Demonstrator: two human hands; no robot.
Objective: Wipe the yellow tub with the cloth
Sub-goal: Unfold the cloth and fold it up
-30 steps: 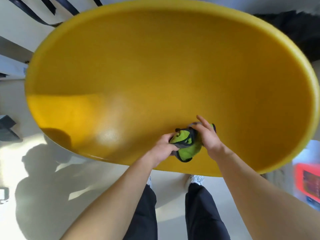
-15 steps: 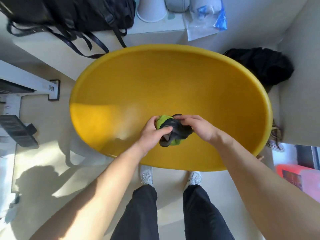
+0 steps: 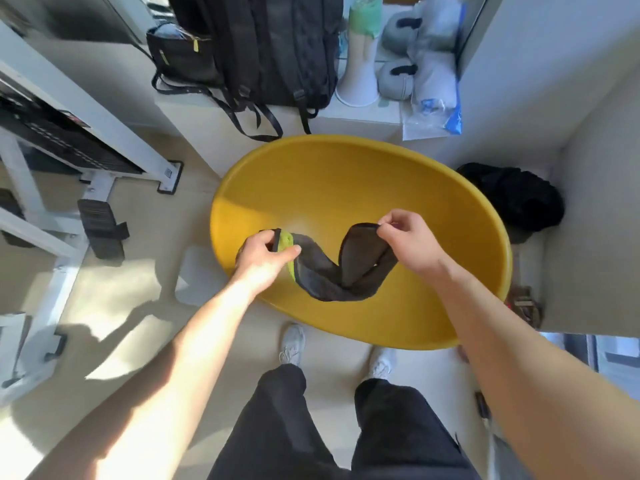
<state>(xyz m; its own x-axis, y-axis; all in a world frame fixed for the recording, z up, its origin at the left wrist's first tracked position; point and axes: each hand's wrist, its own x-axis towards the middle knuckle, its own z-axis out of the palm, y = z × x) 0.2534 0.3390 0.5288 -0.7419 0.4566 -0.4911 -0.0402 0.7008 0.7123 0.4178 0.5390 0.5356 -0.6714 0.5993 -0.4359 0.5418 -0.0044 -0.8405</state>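
While the yellow tub (image 3: pixel 398 188) sits on the floor in front of the person's feet, the cloth (image 3: pixel 343 271) hangs in the air over it. The left hand (image 3: pixel 265 256) pinches one end and the right hand (image 3: pixel 410 242) pinches the other. The cloth does not touch the tub, so I think the wiping is not going on right now. I cannot tell how clean the tub is.

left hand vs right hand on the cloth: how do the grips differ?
The left hand wraps one end of the cloth by the green patch, thumb across it; the right hand only pinches the dark edge at the other end with its fingers. The left sits lower, by the yellow tub rim; the right sits higher, over the middle. Both hold the cloth stretched above the tub, sagging between them.
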